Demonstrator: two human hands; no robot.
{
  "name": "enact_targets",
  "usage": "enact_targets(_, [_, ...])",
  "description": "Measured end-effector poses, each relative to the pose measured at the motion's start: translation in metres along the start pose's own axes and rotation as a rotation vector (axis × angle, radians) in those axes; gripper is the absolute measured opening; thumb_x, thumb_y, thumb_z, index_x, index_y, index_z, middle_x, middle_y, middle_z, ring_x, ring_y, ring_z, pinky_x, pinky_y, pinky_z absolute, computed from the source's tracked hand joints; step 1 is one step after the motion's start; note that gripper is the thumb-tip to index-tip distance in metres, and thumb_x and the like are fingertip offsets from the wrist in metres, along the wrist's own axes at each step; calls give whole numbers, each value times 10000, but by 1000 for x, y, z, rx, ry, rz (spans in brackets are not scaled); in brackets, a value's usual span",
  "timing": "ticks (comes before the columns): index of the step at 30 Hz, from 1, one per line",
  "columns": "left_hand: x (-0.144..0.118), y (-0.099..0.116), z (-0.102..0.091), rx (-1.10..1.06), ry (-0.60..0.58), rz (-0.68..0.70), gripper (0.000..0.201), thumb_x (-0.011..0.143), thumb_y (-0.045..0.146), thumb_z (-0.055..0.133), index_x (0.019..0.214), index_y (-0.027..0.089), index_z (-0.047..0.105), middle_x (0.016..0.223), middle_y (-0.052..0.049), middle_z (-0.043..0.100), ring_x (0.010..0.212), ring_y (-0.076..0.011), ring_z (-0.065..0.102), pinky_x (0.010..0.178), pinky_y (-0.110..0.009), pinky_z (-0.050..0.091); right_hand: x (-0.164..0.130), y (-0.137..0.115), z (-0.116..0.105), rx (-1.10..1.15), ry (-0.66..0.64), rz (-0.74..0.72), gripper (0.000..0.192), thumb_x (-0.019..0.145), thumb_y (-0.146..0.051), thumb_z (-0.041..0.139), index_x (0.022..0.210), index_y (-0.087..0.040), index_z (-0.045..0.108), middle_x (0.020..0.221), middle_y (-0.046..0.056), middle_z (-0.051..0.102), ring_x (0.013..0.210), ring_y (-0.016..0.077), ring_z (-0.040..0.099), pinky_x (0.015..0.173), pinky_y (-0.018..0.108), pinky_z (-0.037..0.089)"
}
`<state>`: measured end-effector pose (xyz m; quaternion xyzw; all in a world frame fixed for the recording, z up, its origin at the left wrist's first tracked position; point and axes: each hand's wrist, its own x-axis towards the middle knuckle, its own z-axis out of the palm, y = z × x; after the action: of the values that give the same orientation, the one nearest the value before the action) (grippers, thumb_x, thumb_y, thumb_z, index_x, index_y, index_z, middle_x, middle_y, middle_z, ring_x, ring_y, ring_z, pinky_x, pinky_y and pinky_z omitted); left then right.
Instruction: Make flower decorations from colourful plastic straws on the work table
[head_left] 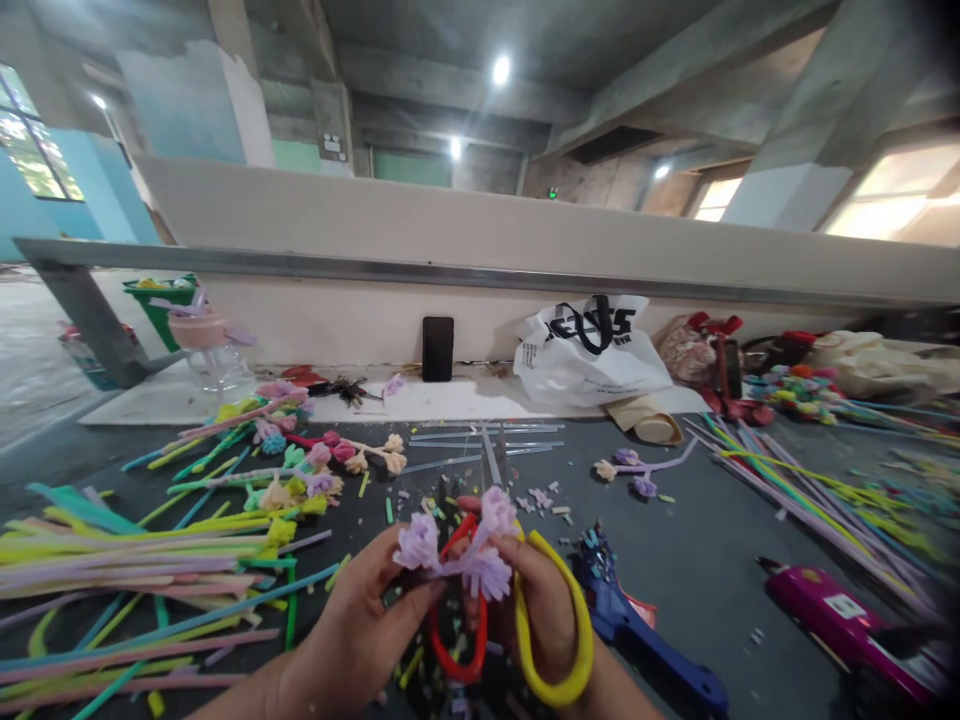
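- Left hand [356,630] pinches the lilac sprig [487,574] between thumb and fingers, at the side of its left blossom.
- Right hand [546,600] grasps the scissors [584,625] — the yellow loop lies around it — while its fingertips meet the sprig's right side.
- Lilac sprig: three fluffy blossoms, held up between the two hands, above the near middle of the dark tabletop [705,540].
- Behind the sprig shows the red loop [459,670] of the scissors; the blades [491,460] point away, toward the wall.
- Just beyond the hands, small cut scraps [540,497] are strewn about, with several clear sticks [517,431] lying behind them.
- Right of the right hand lies a blue-handled tool [660,650]; farther right, a magenta tool [825,610] with a dark tip.
- Beyond the blue-handled tool rests another sprig [645,465], two blossoms lilac and one cream.
- To the left, a heap of fuzzy stems [127,580] in yellow, lilac, pink and blue, with bundled flowers [289,455] behind it; more long stems [817,500] spread at the right.
- Along the back, a white ledge [480,398] bears a pink-lidded clear cup [214,350], a black phone [438,349] propped upright — and a white bag [589,360] with black handles.
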<state>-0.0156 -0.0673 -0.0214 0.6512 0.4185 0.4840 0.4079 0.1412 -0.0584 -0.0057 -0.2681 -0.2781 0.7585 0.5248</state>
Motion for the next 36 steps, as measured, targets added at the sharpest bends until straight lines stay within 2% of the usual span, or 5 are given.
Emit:
enact_targets(5, [-2, 2, -5, 117, -80, 159, 371, 731, 192, 587, 1087, 299, 588, 1048, -36, 629, 948, -210, 573, 843, -279, 431, 3, 1, -3, -9, 5, -13, 242, 722, -277, 574, 901, -129, 645, 659, 60, 666, 541, 177, 603, 543, 286, 469])
enact_targets(13, [3, 11, -8, 95, -139, 145, 159, 756, 224, 548, 815, 249, 694, 725, -48, 639, 678, -175, 565, 653, -251, 442, 5, 2, -7, -5, -24, -79, 264, 654, -253, 609, 900, -158, 625, 693, 38, 658, 561, 174, 594, 571, 292, 465])
enact_targets(21, [11, 16, 0, -629, -47, -461, 153, 657, 291, 651, 729, 161, 614, 566, 17, 560, 457, -76, 460, 463, -190, 377, 4, 1, -5, -48, 5, -58, 184, 748, -300, 572, 669, -138, 606, 492, 7, 560, 420, 113, 500, 394, 201, 370])
enact_targets(28, [19, 18, -12, -1145, -232, -689, 142, 748, 206, 523, 670, 98, 572, 583, 3, 497, 420, -46, 417, 392, -163, 289, 0, 2, -8, -53, -91, -46, 135, 783, -247, 542, 750, -129, 598, 518, 10, 554, 413, 83, 480, 433, 195, 387])
enact_targets(36, [17, 5, -8, -1249, -265, -795, 242, 816, 197, 433, 714, 34, 579, 595, -8, 481, 415, -23, 378, 372, -135, 266, -1, 5, -10, -124, -104, -31, 170, 790, -270, 514, 760, -114, 575, 533, 19, 542, 461, 98, 493, 465, 217, 389])
